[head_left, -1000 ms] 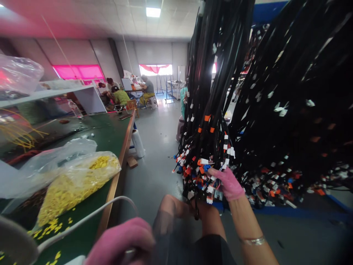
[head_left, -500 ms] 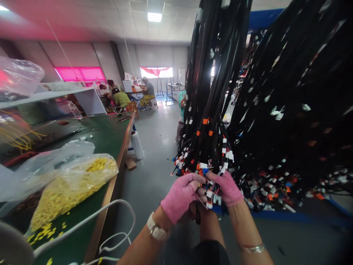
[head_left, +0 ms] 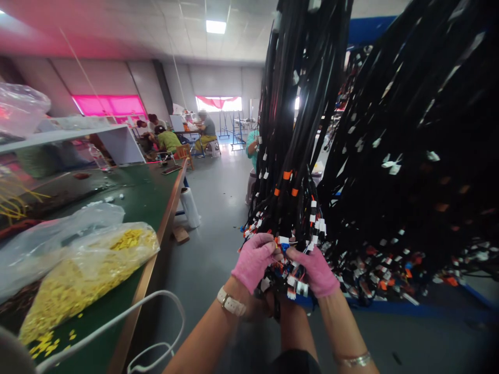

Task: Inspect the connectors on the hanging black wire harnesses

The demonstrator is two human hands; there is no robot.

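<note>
A thick bundle of black wire harnesses [head_left: 296,140] hangs in front of me, its lower ends fanned out into white, orange and blue connectors. My left hand [head_left: 254,262], in a pink glove with bare fingertips, is closed at the left of these ends, thumb and fingers pinched; what lies between them is too small to name. From the other side, my right hand [head_left: 317,271], gloved alike, pinches at a blue connector [head_left: 285,247] beside a white tag. White connectors [head_left: 298,287] dangle below and between the hands.
More black harnesses [head_left: 421,156] hang close on the right above a blue rack bar. At left, a green-topped table [head_left: 156,192] holds a bag of yellow pieces [head_left: 89,270]; a white cable [head_left: 117,317] loops off its edge. A plastic roll [head_left: 190,208] stands by it. Several people sit farther back.
Both hands stay at the connector ends. My left fingers have drawn back slightly from over the bundle, and the blue connector shows more clearly by my right fingertips. The view has shifted a little.
</note>
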